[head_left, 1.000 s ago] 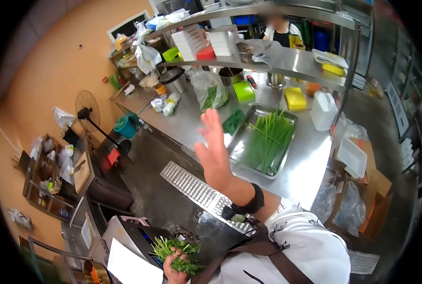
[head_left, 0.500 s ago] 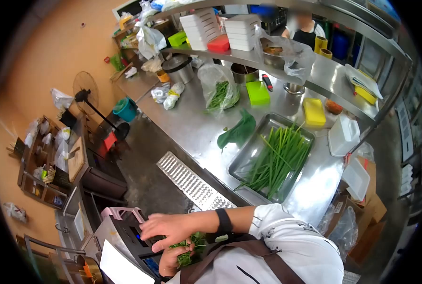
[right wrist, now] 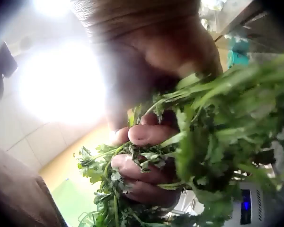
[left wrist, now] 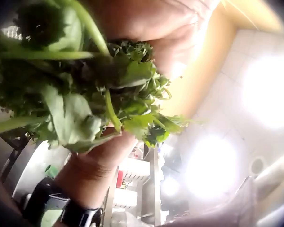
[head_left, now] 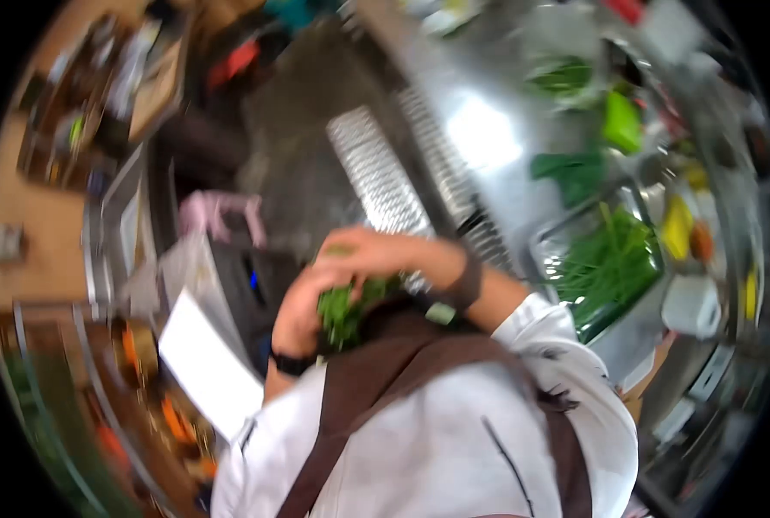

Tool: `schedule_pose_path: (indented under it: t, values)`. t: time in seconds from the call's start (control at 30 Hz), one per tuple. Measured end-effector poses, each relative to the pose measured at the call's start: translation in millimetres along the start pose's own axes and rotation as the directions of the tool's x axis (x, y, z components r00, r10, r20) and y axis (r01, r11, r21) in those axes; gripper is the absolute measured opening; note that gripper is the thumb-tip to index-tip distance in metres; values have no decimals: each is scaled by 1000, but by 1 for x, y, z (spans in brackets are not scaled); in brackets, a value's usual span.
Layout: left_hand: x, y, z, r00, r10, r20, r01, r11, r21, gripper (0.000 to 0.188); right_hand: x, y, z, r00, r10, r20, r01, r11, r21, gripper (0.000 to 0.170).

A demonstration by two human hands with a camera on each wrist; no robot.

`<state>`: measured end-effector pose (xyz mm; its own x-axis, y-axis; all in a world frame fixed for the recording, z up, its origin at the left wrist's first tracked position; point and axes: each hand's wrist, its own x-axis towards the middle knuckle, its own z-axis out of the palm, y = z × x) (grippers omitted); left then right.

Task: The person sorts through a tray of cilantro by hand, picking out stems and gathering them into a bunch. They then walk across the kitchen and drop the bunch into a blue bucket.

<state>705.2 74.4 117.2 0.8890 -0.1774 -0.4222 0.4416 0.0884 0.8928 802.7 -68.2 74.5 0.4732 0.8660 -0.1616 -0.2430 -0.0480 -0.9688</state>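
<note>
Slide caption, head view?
Left hand and right hand together on leafy greens, in front of a brown apron; green stalks in a tray.

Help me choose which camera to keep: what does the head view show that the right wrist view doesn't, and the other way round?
Only the head view shows the metal tray of long green stalks and the pink stool. Only the right wrist view shows a bright overhead light and, close up and clearly, fingertips curled among the leafy greens. Both show those greens, the right hand and a small blue light.
</note>
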Motion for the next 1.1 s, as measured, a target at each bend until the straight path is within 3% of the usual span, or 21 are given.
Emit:
schedule_pose_path:
  t: [0.03,0.07,0.13,0.17,0.23,0.27,0.33,0.37,0.4,0.47,0.5,0.63,0.7,0.73,0.8,0.9,1.03,1.1]
  values:
    - [11,13,-8,1000,-26,-17,25,996,-82,15,22,14,18,994,-79,76,85,992,-90,43]
    - [20,21,-21,998,-47,-35,41,986,-164,16,28,-8,-15,998,-2,56,3,1000,-17,43]
    - [33,42,-52,988,-146,40,145,842,-520,18,63,-6,-30,998,-33,62,32,999,16,43]
    - [43,42,-70,988,-152,7,133,837,-530,18,78,-6,-31,995,-31,96,29,999,25,43]
    - [73,32,-100,972,-200,122,230,720,-654,23,101,-10,-39,995,97,-31,-93,990,108,46]
    - [89,30,-114,974,-196,115,223,721,-656,23,111,-15,-46,995,95,-24,-92,990,104,46]
    - [122,27,-135,949,-198,246,316,601,-734,30,130,-24,-61,978,199,-69,-191,976,105,46]
    - [138,28,-140,939,-182,291,343,547,-764,36,140,-23,-71,968,247,-31,-232,941,247,46]
    - [151,30,-146,939,-179,294,343,542,-767,36,150,-22,-81,967,253,-32,-238,940,244,46]
    - [186,42,-155,947,-138,289,316,538,-782,39,168,-25,-107,943,330,36,-298,795,528,47]
    - [206,51,-162,951,-119,286,303,543,-783,39,182,-22,-120,970,243,-7,-205,833,514,48]
    - [273,78,-180,957,-182,228,286,433,-855,45,233,-25,-187,963,268,38,-230,736,637,48]
    - [297,96,-185,964,-233,129,232,493,-838,41,257,-31,-216,968,222,115,-238,682,691,48]
    - [307,109,-185,967,-247,68,198,552,-810,40,261,-50,-226,962,236,138,-269,732,626,47]
    - [324,125,-189,983,-180,-30,99,663,-742,36,287,-58,-247,948,278,154,-313,735,601,46]
    - [347,139,-200,957,-226,-183,38,721,-692,34,323,-64,-273,941,255,223,-335,799,500,46]
    - [372,147,-218,931,-305,-198,77,698,-712,36,359,-61,-300,929,206,308,-345,783,518,43]
    - [387,153,-228,890,-371,-265,92,716,-692,36,383,-58,-318,940,208,269,-320,810,491,46]
